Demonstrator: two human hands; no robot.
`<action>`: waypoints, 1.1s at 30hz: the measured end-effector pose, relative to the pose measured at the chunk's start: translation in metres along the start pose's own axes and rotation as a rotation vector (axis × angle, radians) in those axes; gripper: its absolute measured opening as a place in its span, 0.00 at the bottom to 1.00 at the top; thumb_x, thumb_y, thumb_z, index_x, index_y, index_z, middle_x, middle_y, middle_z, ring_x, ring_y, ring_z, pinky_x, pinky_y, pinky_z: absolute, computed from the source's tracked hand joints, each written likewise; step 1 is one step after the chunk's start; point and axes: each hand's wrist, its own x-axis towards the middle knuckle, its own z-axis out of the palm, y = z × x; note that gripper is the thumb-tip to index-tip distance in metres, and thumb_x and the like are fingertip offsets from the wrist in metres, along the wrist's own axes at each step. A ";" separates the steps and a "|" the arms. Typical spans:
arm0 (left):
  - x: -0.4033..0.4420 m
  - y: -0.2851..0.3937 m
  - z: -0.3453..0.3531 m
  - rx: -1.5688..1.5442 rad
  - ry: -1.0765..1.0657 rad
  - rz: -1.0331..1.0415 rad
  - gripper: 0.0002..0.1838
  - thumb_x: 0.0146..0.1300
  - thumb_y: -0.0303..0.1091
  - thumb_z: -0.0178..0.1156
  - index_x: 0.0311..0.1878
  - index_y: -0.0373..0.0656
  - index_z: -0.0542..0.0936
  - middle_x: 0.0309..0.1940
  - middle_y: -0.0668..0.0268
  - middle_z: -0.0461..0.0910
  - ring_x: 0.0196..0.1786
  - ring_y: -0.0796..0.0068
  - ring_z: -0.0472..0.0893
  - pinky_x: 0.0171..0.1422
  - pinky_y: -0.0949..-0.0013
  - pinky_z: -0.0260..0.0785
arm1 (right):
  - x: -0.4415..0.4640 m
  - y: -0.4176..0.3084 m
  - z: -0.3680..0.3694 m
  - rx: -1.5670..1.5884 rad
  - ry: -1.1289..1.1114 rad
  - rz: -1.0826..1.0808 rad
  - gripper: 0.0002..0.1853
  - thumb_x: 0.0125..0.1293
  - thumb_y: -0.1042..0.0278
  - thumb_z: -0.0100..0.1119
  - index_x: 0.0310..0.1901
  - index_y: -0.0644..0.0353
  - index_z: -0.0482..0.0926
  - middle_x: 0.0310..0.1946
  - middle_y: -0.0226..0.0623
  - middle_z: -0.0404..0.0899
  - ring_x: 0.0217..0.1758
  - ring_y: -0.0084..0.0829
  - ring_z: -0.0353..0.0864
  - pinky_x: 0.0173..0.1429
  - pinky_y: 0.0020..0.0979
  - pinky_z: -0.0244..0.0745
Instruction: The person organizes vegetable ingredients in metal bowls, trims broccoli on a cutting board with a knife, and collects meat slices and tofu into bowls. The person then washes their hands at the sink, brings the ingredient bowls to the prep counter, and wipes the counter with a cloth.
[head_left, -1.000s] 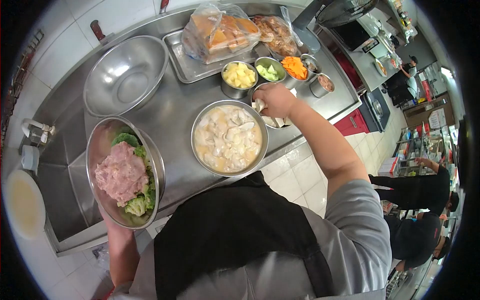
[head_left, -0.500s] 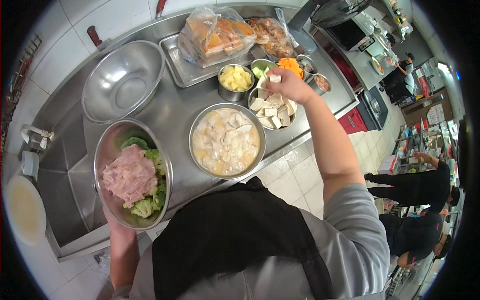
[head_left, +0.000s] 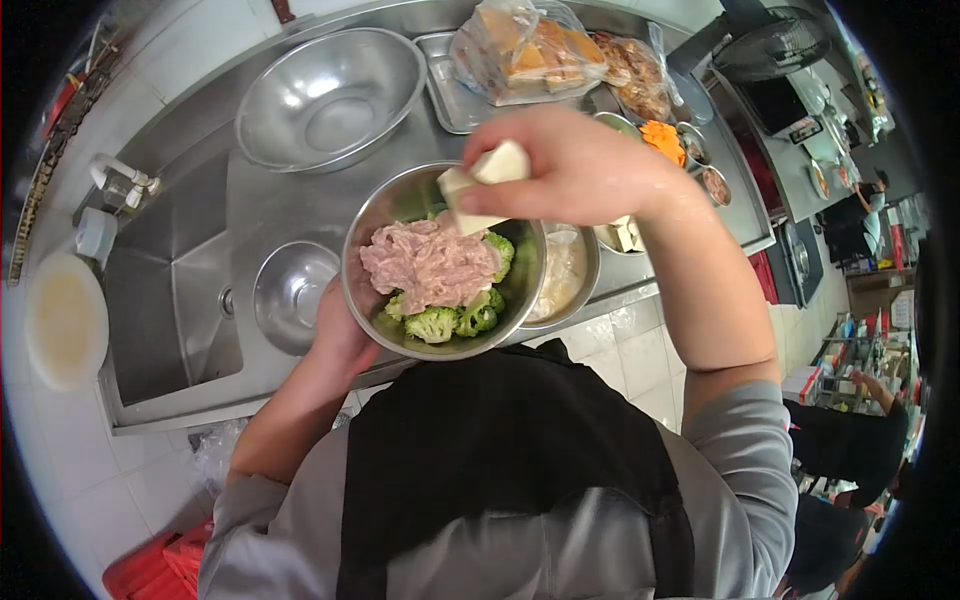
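Observation:
My left hand [head_left: 345, 325] grips the side of a steel bowl [head_left: 525, 290], lifted in front of me. Inside, pale pink raw meat [head_left: 430, 262] lies over green broccoli florets [head_left: 432, 325]. Above the bowl's far right side, my right hand [head_left: 590, 165] is closed around several white tofu pieces [head_left: 485, 195]. Partly hidden behind the held bowl is a bowl of whitish pieces in creamy liquid [head_left: 562, 275]. More tofu chunks [head_left: 625, 235] show in a container beneath my right wrist. My forearm and hand cover other containers there.
A wide steel bowl [head_left: 275, 135] and a smaller bowl [head_left: 295, 300] stand near the sink [head_left: 175, 325]. Farther back are a metal tray [head_left: 450, 95], bagged orange-brown food [head_left: 530, 55] and orange slices [head_left: 662, 143]. Other people [head_left: 850, 440] stand off to the right.
The bowl of meat and broccoli has moved right, toward the middle. My right hand has come from the tofu container to above this bowl, carrying tofu. A small bowl is now visible at left.

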 end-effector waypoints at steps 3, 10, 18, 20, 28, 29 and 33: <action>-0.001 -0.002 0.006 0.045 -0.025 0.014 0.23 0.75 0.39 0.51 0.67 0.35 0.68 0.63 0.56 0.74 0.62 0.62 0.77 0.70 0.58 0.69 | 0.004 0.000 0.011 -0.117 0.046 -0.162 0.24 0.60 0.50 0.71 0.49 0.62 0.81 0.33 0.36 0.83 0.37 0.26 0.81 0.41 0.30 0.75; -0.009 0.003 -0.013 -0.047 -0.075 0.052 0.25 0.75 0.38 0.50 0.70 0.36 0.64 0.66 0.55 0.71 0.65 0.61 0.74 0.71 0.57 0.68 | -0.006 0.117 -0.029 -0.334 0.130 0.179 0.11 0.63 0.61 0.64 0.44 0.53 0.86 0.35 0.40 0.86 0.38 0.40 0.85 0.44 0.37 0.79; -0.014 0.005 -0.031 0.088 -0.153 0.096 0.28 0.77 0.45 0.46 0.74 0.42 0.60 0.70 0.60 0.66 0.70 0.64 0.70 0.74 0.59 0.63 | -0.034 0.204 0.032 -0.783 -0.036 0.524 0.23 0.54 0.62 0.66 0.55 0.43 0.81 0.42 0.39 0.86 0.48 0.42 0.85 0.51 0.40 0.80; -0.013 0.007 -0.032 0.099 -0.155 0.092 0.28 0.77 0.45 0.46 0.74 0.41 0.60 0.71 0.60 0.66 0.70 0.64 0.70 0.75 0.59 0.63 | -0.031 0.207 0.034 -0.753 -0.057 0.548 0.22 0.54 0.61 0.66 0.54 0.42 0.82 0.43 0.39 0.86 0.49 0.41 0.85 0.52 0.40 0.80; -0.014 0.011 -0.024 0.159 -0.167 0.083 0.30 0.76 0.42 0.48 0.75 0.40 0.57 0.72 0.59 0.64 0.72 0.65 0.67 0.76 0.60 0.59 | -0.025 0.209 0.035 -0.750 -0.160 0.635 0.28 0.56 0.50 0.68 0.60 0.43 0.79 0.47 0.38 0.85 0.52 0.40 0.84 0.54 0.41 0.79; -0.016 0.012 -0.024 0.198 -0.195 0.100 0.31 0.75 0.41 0.48 0.76 0.40 0.56 0.72 0.59 0.64 0.73 0.66 0.67 0.76 0.60 0.59 | -0.023 0.208 0.036 -0.733 -0.137 0.658 0.26 0.55 0.52 0.69 0.56 0.44 0.80 0.47 0.38 0.85 0.52 0.40 0.84 0.54 0.41 0.79; -0.020 0.019 -0.016 0.388 -0.236 0.163 0.33 0.73 0.37 0.52 0.76 0.40 0.54 0.73 0.60 0.62 0.74 0.67 0.64 0.77 0.61 0.58 | -0.024 0.212 0.041 -0.705 -0.078 0.640 0.21 0.53 0.57 0.71 0.50 0.46 0.83 0.46 0.38 0.85 0.52 0.41 0.84 0.54 0.42 0.79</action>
